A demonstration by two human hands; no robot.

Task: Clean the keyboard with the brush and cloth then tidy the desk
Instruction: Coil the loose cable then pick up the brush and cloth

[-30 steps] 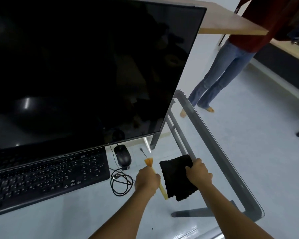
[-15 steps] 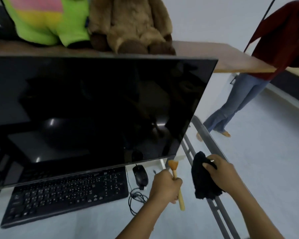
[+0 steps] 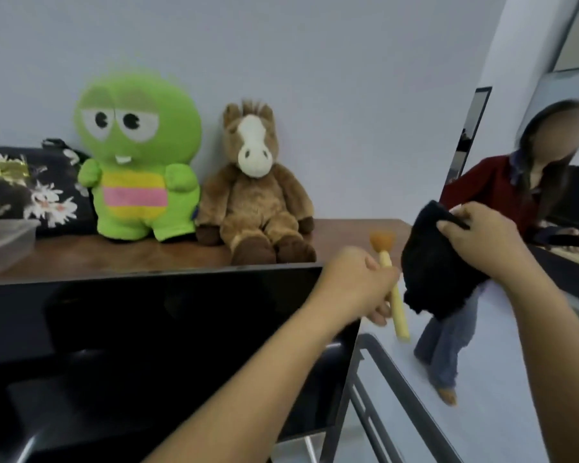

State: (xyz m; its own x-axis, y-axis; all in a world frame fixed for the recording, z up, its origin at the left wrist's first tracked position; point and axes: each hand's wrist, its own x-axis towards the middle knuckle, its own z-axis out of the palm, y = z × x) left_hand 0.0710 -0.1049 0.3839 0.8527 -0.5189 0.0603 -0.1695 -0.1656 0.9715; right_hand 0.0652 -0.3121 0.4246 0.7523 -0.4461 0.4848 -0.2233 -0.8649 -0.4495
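Observation:
My left hand (image 3: 355, 289) grips a small brush (image 3: 393, 292) with a pale yellow handle and orange bristles pointing up, raised level with the monitor's top right corner. My right hand (image 3: 482, 235) holds a black cloth (image 3: 438, 272), which hangs bunched beside the brush at the height of the shelf's right end. The keyboard is out of view, below the frame.
A large black monitor (image 3: 147, 345) fills the lower left. Behind it a wooden shelf (image 3: 81, 255) carries a green plush (image 3: 137, 162), a brown horse plush (image 3: 253, 195), a floral bag (image 3: 30, 188) and a plastic container (image 3: 4, 242). A person in a red top (image 3: 502, 188) stands at right. The grey desk frame (image 3: 401, 379) runs lower right.
Both hands have lifted the brush and cloth from the desk up to shelf height. The view has tilted upward, so the keyboard and mouse have dropped out of sight.

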